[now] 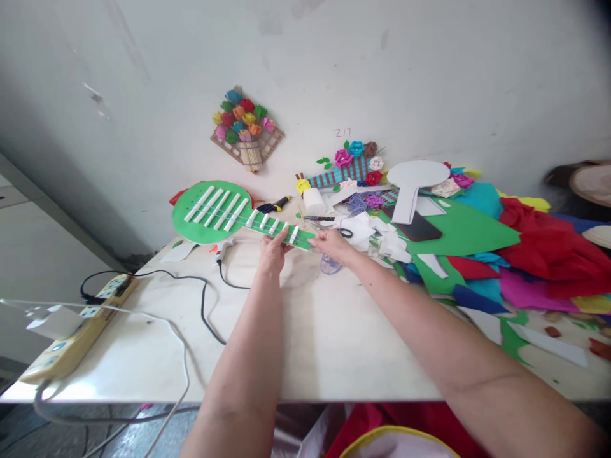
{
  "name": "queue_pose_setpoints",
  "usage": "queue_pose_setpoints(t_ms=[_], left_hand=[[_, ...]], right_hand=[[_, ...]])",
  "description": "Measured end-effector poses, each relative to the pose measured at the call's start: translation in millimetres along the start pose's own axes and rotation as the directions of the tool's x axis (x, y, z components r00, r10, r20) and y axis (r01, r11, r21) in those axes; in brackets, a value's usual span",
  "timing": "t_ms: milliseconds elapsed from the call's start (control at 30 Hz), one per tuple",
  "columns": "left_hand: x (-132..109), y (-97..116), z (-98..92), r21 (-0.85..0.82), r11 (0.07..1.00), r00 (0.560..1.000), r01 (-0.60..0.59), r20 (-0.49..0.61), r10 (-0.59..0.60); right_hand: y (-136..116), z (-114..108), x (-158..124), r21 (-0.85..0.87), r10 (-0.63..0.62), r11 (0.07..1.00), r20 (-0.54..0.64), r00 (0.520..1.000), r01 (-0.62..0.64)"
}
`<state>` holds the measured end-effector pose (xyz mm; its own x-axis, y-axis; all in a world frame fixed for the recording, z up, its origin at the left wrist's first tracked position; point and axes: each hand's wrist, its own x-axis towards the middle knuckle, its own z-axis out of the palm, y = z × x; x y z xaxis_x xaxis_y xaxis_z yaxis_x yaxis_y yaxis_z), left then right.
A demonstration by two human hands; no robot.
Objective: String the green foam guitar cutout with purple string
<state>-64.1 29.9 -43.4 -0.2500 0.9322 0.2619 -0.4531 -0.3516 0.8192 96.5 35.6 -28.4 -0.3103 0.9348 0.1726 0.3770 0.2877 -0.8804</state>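
Observation:
A green paper guitar (217, 232) with white strips across its round body and neck is held slanting over the table. My left hand (274, 251) is closed around the neck from below, near the white pegs. Thin bluish strings run along the body and neck. At the neck's tip, my right hand (331, 246) is closed in a pinch, seemingly on the thread; the fingertips cover the exact spot. A loose loop of purple thread (330, 264) lies just under the right hand. Scissors (344, 233) lie beside that hand, partly under paper scraps.
Black-and-yellow pliers (274, 205) lie behind the guitar. A glue gun (222, 250) with a black cord lies in front. A power strip (79, 334) with cables occupies the left. On the right are a white paddle-shaped cutout (411, 181), a dark phone (420, 230) and coloured paper (558, 248).

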Motion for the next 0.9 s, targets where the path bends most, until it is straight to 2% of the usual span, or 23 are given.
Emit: queue_pose_setpoints(t_ms=[133, 267, 367, 567, 667, 800, 900], left_hand=[[0.1, -1.8, -3.6, 0.023, 0.999, 1.000, -0.023, 0.012, 0.022], [0.5, -2.2, -7.3, 0.031, 0.999, 0.999, -0.043, 0.013, 0.043], [1.0, -1.9, -9.8, 0.020, 0.999, 0.999, -0.042, -0.002, 0.042], [1.4, -1.5, -12.1, 0.021, 0.999, 0.998, -0.035, -0.044, 0.036], [0.8, -1.9, -11.8, 0.049, 0.998, 0.998, -0.028, -0.055, 0.030], [0.2, -2.6, -12.2, 0.074, 0.997, 0.998, -0.023, -0.056, 0.027], [0.4, -3.2, -13.7, 0.082, 0.996, 0.999, -0.019, -0.046, 0.023]], right_hand=[[0.0, -2.1, 1.1, -0.013, -0.008, 1.000, 0.019, 1.000, 0.008], [-5.6, -6.3, -4.0, 0.016, -0.050, 0.999, 0.180, 0.982, 0.048], [-10.5, -11.7, -7.3, 0.002, -0.015, 1.000, 0.285, 0.958, 0.015], [-11.5, -24.2, -0.4, -0.063, 0.055, 0.997, 0.086, 0.995, -0.050], [-11.7, -27.6, 1.4, -0.077, 0.057, 0.996, 0.093, 0.994, -0.050], [-12.4, -29.0, -0.4, -0.218, 0.017, 0.976, 0.114, 0.993, 0.008], [-12.0, -28.6, -0.6, -0.185, 0.008, 0.983, 0.134, 0.991, 0.017]])
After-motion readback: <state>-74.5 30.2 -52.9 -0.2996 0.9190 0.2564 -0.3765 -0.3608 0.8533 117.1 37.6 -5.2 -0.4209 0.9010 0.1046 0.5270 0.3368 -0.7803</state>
